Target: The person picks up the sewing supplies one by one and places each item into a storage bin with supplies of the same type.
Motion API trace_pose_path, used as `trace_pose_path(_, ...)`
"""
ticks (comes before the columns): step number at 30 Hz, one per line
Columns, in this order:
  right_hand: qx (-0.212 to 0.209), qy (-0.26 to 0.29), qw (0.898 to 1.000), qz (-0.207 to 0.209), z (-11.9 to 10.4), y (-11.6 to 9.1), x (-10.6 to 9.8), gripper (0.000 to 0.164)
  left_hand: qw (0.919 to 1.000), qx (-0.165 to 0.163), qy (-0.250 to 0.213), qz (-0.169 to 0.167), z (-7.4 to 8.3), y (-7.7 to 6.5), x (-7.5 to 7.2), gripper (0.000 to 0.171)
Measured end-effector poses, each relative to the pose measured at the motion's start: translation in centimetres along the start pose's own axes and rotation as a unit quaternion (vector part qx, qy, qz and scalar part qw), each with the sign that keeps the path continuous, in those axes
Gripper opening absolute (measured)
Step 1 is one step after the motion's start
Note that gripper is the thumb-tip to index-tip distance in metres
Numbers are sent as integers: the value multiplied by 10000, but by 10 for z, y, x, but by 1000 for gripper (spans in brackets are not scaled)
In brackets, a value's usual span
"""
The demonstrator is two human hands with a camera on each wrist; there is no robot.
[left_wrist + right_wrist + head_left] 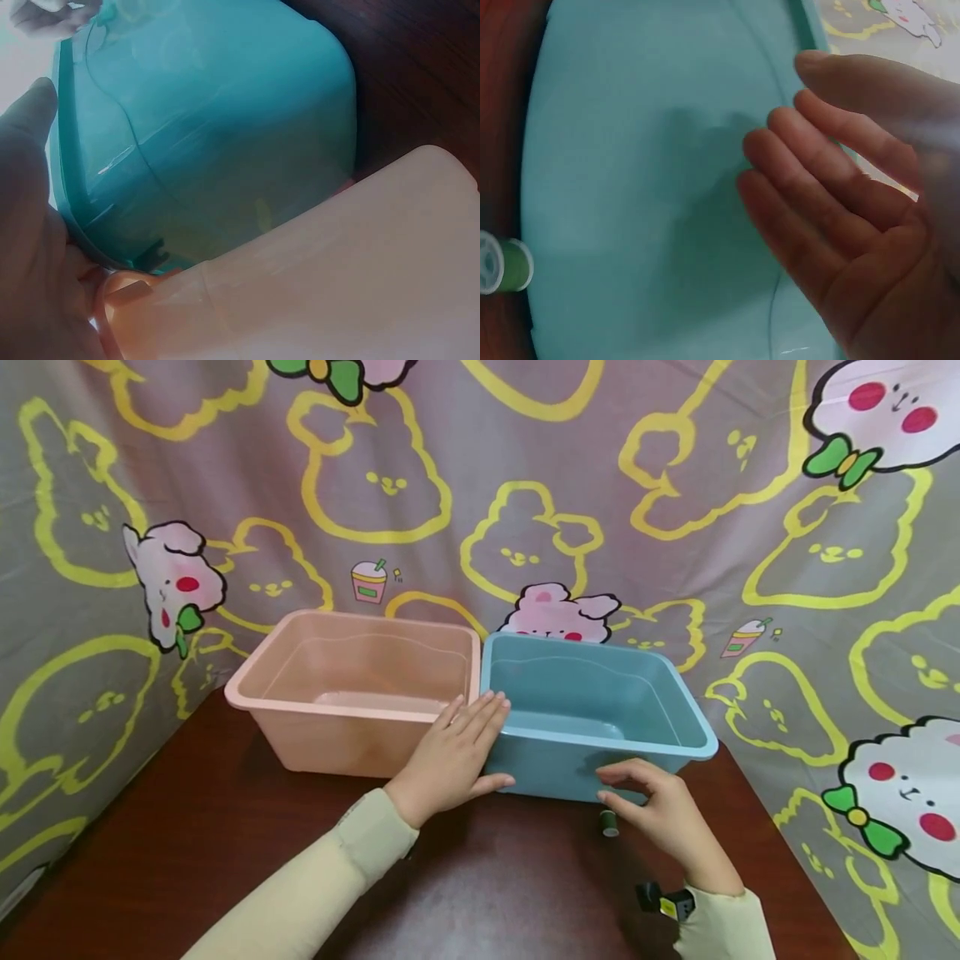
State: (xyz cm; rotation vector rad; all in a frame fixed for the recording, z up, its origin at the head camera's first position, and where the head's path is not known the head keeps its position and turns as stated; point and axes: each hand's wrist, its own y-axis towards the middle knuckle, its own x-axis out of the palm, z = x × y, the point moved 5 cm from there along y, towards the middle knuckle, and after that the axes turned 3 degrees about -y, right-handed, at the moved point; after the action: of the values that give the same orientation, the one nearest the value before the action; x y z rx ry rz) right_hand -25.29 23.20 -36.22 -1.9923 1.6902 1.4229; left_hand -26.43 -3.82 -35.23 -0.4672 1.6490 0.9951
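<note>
Two plastic basins stand side by side on the table, a pink basin on the left and a blue basin on the right. My left hand rests with straight fingers on the near rims where the basins meet. My right hand hovers before the blue basin's front wall, fingers loosely bent and nothing between them. On the table below it lies a small spool of green thread, seen close to the basin wall in the right wrist view as a green spool with white ends.
A dark reddish-brown table carries the basins. Behind and on both sides hangs a patterned curtain with cartoon animals, close to the basins' far rims. A small black device sits at the right wrist.
</note>
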Motion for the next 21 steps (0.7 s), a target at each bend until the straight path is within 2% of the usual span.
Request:
trace_pose_path(4, 25, -251, 9988, -430, 9, 0, 6, 26, 10000, -21, -47, -19, 0, 1, 0, 95)
trace_pose_path(8, 189, -284, 9955, -878, 17, 0, 12, 28, 9999, -20, -116, 4, 0, 0, 1, 95)
trace_pose_path(21, 466, -634, 9815, -1748, 38, -4, 21, 32, 10000, -5, -53, 81, -1, 2, 0, 96)
